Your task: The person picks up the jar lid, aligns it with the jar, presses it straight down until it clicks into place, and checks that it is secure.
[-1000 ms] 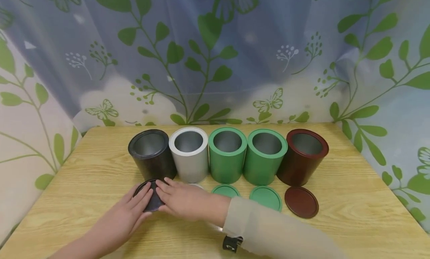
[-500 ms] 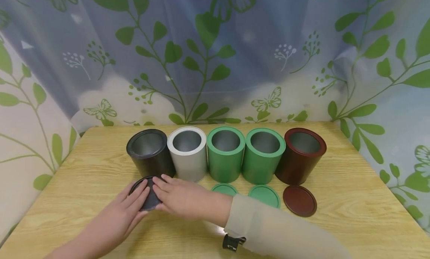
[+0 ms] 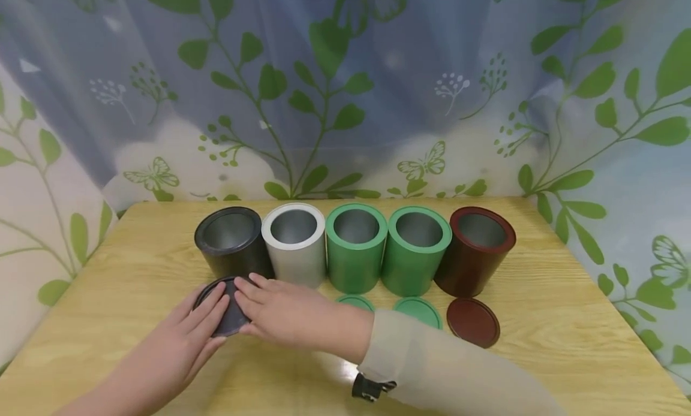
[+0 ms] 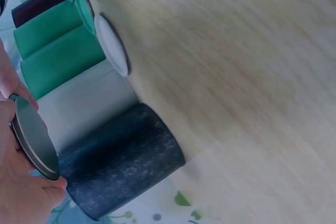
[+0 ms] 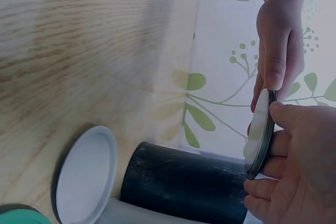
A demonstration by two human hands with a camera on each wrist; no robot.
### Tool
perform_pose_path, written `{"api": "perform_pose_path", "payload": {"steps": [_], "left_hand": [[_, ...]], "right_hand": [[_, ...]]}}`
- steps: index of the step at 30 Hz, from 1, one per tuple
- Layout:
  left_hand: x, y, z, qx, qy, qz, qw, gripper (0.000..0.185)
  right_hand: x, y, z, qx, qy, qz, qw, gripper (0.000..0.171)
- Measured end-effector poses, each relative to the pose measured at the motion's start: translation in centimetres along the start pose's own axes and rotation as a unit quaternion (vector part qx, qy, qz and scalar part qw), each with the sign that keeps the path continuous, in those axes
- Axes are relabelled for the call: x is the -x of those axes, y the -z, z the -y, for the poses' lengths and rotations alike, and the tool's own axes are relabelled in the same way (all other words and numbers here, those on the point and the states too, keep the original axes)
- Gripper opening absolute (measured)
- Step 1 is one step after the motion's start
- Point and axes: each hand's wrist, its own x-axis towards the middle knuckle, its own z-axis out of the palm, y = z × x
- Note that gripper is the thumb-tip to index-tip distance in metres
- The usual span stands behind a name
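Head view: a left hand (image 3: 189, 335) and a right hand (image 3: 283, 313) are working together; a pale sleeve (image 3: 448, 362) is covering the right forearm.
Hands: both are pinching one dark lid (image 3: 232, 317) from opposite edges, fingers lying across its top.
Dark lid: hanging nearly level above the surface (image 3: 561, 320), in front of the black can (image 3: 237, 263); whether they are touching, the views are not showing clearly.
Lid step: the hands appear to be carrying the lid; a next move would call for holding it flat and clearing the can's front rim.
Lids on the surface: a white lid (image 5: 86, 177), two green lids (image 3: 356, 301) (image 3: 419, 311) and a dark red lid (image 3: 473, 322) are lying before their matching cans.
Open cans: black, white can (image 3: 299, 266), two green cans (image 3: 356, 269) (image 3: 410, 272), dark red can (image 3: 466, 271) are standing in a row.
Curtain (image 3: 486, 32): leafy print is hanging behind.
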Motion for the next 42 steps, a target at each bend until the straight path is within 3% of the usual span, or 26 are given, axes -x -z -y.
{"api": "perform_pose_path", "payload": {"steps": [17,30,36,42], "left_hand": [[-1.8,1.5,0.5,-0.010,-0.019,-0.020,0.9996,0.064],[-3.1,2.5,1.5,-0.010,-0.004,0.019,0.9998,0.059],[-3.8,2.7,2.0,-0.004,0.004,0.055,0.9985,0.051],[-4.3,2.5,2.6,0.002,0.008,0.067,0.9977,0.051]], "right_hand": [[0.1,2.0,-1.0,0.002,-0.024,0.010,1.000,0.057],[-0.7,2.5,-2.2,0.014,-0.012,-0.013,1.000,0.058],[-1.0,2.5,-2.9,0.012,-0.010,-0.009,1.000,0.058],[-1.7,2.5,-3.6,0.005,-0.016,0.004,1.000,0.058]]}}
